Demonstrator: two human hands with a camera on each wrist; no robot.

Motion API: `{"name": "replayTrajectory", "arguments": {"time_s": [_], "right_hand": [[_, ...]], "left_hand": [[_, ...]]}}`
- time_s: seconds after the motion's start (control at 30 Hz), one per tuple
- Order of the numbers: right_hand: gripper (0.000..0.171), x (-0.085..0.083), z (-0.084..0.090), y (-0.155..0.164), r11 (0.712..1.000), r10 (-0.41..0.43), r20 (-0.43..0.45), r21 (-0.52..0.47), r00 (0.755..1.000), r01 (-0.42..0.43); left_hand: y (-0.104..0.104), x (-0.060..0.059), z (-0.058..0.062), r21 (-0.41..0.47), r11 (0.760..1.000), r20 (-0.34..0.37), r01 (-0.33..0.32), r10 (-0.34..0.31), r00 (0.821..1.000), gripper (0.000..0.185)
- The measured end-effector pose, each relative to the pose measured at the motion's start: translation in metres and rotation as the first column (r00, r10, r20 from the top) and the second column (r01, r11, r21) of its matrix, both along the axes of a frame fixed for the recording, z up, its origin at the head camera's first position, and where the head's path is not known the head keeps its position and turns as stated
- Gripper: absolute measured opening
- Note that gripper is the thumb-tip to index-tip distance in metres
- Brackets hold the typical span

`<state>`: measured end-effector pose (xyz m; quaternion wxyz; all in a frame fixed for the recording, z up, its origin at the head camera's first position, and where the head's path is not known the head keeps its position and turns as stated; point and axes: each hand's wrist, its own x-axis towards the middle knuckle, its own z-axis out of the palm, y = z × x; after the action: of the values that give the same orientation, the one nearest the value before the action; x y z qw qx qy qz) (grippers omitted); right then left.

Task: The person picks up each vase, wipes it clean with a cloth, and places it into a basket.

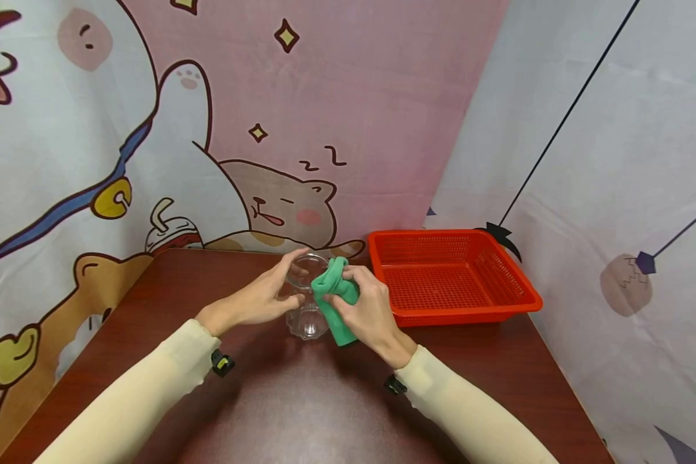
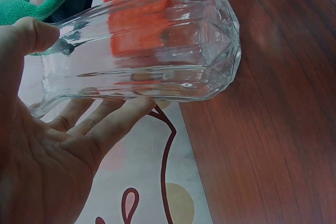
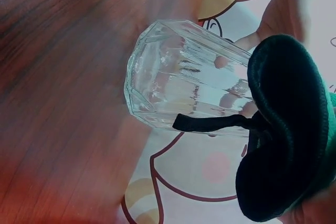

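A clear faceted glass vase [image 1: 309,323] is in front of me, between my two hands. My left hand [image 1: 254,300] holds it from the left, with the thumb on one side and the fingers [image 2: 123,121] along the other side of the glass. In my right hand [image 1: 372,314] is a green cloth [image 1: 340,327], gripped in a bunch beside the vase's mouth. Part of the cloth hangs down along the vase's right side. From the right wrist, the cloth [image 3: 286,129] looks dark, and a narrow strap [image 3: 210,123] on it crosses in front of the glass.
An orange-red plastic basket [image 1: 461,317] with mesh walls stands at the back right of the dark brown table [image 1: 301,406]. Cartoon-printed cloth sheets [image 1: 383,96] hang behind the table and along its sides.
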<state>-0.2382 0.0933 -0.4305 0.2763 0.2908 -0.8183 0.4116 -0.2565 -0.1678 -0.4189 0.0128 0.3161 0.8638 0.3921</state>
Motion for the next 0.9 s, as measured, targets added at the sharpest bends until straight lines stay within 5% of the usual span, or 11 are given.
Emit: {"name": "replayTrajectory", "arguments": {"time_s": [0.53,0.9], "right_hand": [[0.037,-0.001,-0.009,-0.003,1.0,-0.006,0.026,0.013,1.0,0.005],[0.04,-0.003,-0.025,-0.005,0.979,-0.057,0.103,0.203,0.993,0.035]], "left_hand": [[-0.001,-0.001,0.0,0.003,1.0,-0.003,-0.007,0.007,1.0,0.094],[-0.002,-0.001,0.0,0.024,0.999,-0.012,0.032,-0.031,0.999,0.094]]}}
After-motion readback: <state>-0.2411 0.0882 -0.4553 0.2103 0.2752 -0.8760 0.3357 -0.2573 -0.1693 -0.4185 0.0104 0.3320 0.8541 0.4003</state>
